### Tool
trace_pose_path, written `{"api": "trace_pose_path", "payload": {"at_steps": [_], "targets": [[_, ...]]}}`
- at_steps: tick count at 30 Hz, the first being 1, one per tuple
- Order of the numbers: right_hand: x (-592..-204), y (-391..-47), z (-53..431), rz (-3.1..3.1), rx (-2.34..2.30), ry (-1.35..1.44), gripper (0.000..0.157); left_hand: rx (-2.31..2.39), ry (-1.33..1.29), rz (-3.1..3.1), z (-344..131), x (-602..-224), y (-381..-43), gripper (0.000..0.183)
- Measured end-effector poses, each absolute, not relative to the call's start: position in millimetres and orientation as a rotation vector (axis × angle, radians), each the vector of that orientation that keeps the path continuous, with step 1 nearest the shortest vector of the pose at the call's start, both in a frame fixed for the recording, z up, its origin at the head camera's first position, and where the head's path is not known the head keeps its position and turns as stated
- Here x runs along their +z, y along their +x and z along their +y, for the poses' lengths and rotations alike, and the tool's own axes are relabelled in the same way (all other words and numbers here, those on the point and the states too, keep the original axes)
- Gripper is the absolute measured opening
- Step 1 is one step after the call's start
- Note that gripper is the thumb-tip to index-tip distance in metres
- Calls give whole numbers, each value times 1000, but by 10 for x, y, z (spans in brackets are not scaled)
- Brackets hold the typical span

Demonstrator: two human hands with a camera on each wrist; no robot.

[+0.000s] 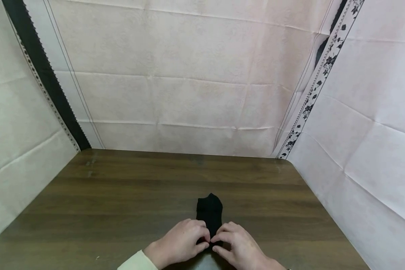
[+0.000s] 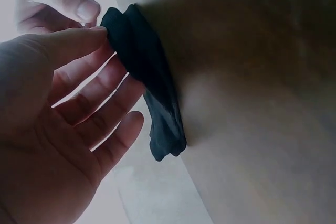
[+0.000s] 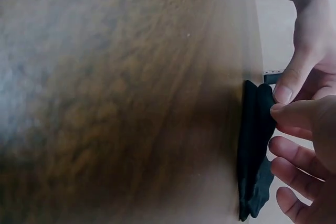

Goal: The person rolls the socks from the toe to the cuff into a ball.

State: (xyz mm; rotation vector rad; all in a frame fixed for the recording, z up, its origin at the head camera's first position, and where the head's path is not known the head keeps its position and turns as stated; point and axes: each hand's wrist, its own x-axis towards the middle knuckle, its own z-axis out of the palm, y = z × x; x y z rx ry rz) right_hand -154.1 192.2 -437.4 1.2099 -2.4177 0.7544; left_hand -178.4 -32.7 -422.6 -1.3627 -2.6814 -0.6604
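Observation:
A black sock [image 1: 210,210] lies lengthwise on the table, its far end flat and its near end between the two hands. My left hand [image 1: 185,240] pinches the near end's edge between thumb and forefinger; in the left wrist view its other fingers spread loosely beside the sock [image 2: 139,51]. From the other side my right hand [image 1: 239,243] pinches the same edge, the two thumbs nearly touching. Layers of black cloth show along the side of the sock [image 3: 255,140] in the right wrist view. The fingers partly cover its near end.
The brown wood-grain table [image 1: 138,187] reaches back to a pale cloth wall [image 1: 195,93]. Similar cloth walls stand on the left [image 1: 20,123] and right [image 1: 374,123]. A tiny pale scrap [image 1: 97,258] lies on the table left of the hands.

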Motion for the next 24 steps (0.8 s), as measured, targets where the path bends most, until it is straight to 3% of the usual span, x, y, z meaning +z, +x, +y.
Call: {"api": "trace_pose_path", "payload": {"at_steps": [24], "targets": [[-4457, -1568, 1890, -2629, 739, 1236, 12, -660, -1403, -2811, -363, -4291, -1746, 16]]}}
